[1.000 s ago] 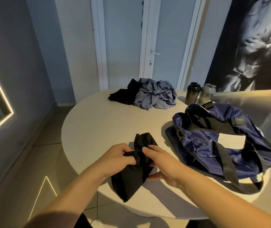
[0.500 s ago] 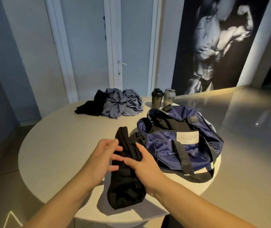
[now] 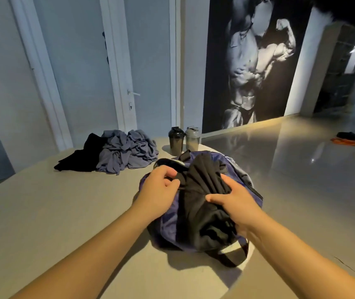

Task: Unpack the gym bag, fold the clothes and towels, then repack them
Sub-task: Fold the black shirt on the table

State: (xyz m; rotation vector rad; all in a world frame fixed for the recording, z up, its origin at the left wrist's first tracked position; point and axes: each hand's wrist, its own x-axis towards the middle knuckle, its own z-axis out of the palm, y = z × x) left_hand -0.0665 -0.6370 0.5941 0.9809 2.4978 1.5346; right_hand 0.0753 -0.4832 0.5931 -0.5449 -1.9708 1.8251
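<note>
A blue gym bag [image 3: 168, 225] lies open on the round table [image 3: 64, 212], right of centre. A folded black garment [image 3: 202, 197] lies across the top of the bag and covers much of its opening. My left hand [image 3: 159, 190] grips the garment's left edge with curled fingers. My right hand [image 3: 234, 201] holds its right side, thumb across the cloth. At the table's far side lie a crumpled grey cloth [image 3: 127, 152] and a black cloth [image 3: 81, 156] beside it.
Two shaker bottles, one black [image 3: 175, 141] and one grey [image 3: 192, 139], stand just behind the bag. A white door [image 3: 146, 67] and a large wall poster [image 3: 256, 67] are beyond the table. Shiny floor spreads to the right, with small dark and orange items [image 3: 347, 139] on it.
Both hands have carried the black garment from the table's near side, left of the bag, rightward onto the top of the bag. The camera view has swung right.
</note>
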